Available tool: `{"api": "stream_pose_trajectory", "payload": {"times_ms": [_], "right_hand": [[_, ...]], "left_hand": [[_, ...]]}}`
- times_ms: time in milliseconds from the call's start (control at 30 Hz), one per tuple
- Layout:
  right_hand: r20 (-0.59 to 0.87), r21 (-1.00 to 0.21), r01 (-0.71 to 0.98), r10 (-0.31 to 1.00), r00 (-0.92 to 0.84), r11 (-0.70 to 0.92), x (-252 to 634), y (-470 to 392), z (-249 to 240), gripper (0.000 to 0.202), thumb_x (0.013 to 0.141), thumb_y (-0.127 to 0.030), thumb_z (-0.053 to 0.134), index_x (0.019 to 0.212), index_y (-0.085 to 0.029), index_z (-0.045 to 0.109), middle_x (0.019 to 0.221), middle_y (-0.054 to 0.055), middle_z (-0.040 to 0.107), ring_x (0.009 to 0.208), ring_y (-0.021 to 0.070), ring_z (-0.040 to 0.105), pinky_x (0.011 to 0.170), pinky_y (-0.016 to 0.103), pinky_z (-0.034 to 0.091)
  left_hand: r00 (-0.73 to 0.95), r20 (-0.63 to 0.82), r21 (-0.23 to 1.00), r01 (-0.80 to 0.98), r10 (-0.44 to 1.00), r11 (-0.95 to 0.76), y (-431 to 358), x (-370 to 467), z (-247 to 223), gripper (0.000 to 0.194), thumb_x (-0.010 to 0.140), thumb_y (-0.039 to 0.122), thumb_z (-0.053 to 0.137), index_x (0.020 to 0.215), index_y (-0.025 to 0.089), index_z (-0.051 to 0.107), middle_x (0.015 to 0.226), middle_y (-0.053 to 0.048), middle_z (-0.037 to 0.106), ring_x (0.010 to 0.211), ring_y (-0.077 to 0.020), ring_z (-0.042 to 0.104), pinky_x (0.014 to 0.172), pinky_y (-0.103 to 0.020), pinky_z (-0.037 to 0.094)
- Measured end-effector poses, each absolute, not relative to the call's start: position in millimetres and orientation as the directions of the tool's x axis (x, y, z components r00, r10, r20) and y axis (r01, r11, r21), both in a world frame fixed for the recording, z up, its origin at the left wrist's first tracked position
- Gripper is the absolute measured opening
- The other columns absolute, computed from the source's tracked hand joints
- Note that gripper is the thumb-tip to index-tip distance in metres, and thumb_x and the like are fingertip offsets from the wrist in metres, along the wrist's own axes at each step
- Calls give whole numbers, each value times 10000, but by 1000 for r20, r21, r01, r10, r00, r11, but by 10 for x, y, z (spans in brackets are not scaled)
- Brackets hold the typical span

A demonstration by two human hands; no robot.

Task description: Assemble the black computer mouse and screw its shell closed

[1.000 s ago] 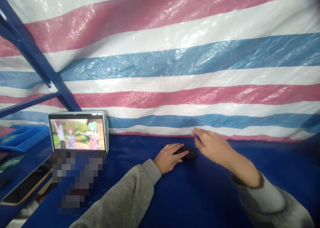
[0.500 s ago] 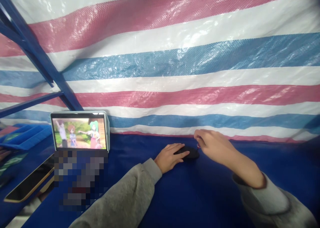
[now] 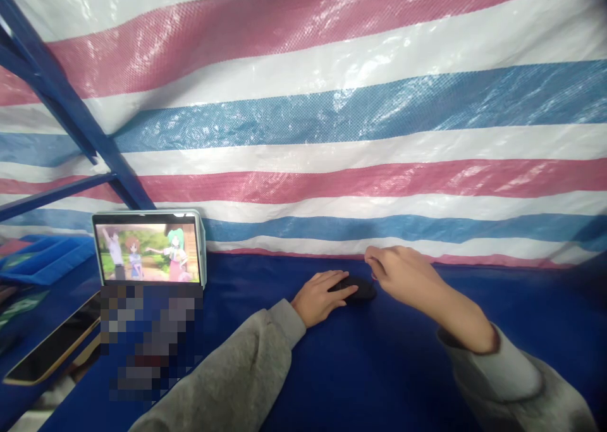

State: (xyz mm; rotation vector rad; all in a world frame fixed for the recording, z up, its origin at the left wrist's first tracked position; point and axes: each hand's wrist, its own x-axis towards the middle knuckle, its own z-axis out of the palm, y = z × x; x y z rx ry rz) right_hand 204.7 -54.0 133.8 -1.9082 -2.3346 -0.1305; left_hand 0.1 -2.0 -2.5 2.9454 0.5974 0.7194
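A low, dark, rounded object (image 3: 363, 288) lies on the blue tabletop; its exact kind is not clear. My left hand (image 3: 322, 296) grips its left side, thumb and fingers resting over it. Just above and to the right of the object is my right hand (image 3: 396, 271), with its thumb and forefinger pinched together and the other fingers curled in. Whatever sits in that pinch is too small or too hidden to make out. Grey sleeves cover both forearms.
A tablet (image 3: 148, 248) playing a cartoon stands at the left, with a pixelated patch before it. Left of that lie a phone (image 3: 57, 343) and a blue tray (image 3: 52, 258). A blue metal frame (image 3: 80, 119) and striped plastic sheeting (image 3: 332, 122) rise behind the table (image 3: 379, 375).
The view has shifted very slightly. A small reddish speck seen by my right fingertips is no longer visible. Both hands keep nearly the same pose.
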Motion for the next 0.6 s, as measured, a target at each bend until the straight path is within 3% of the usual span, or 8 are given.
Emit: {"api": "stream_pose_trajectory", "payload": {"times_ms": [367, 600], "right_hand": [[156, -70, 972, 965, -210, 223, 2081, -518, 1310, 277, 937, -325, 384, 862, -217, 628, 705, 33, 688, 629, 166, 612, 574, 258, 303], [166, -33, 988, 975, -145, 152, 2063, -486, 1283, 320, 946, -390, 373, 907, -239, 651, 683, 36, 691, 644, 192, 631, 562, 266, 299]], "left_hand": [[821, 432, 124, 357, 374, -926, -31, 5, 4, 377, 995, 347, 410, 1361, 278, 471, 1444, -92, 426, 1328, -231, 412, 1066, -408, 382], [818, 425, 131, 369, 388, -920, -33, 1, -2, 381, 997, 359, 398, 1364, 283, 468, 1441, -91, 430, 1323, -231, 416, 1058, -408, 388]]}}
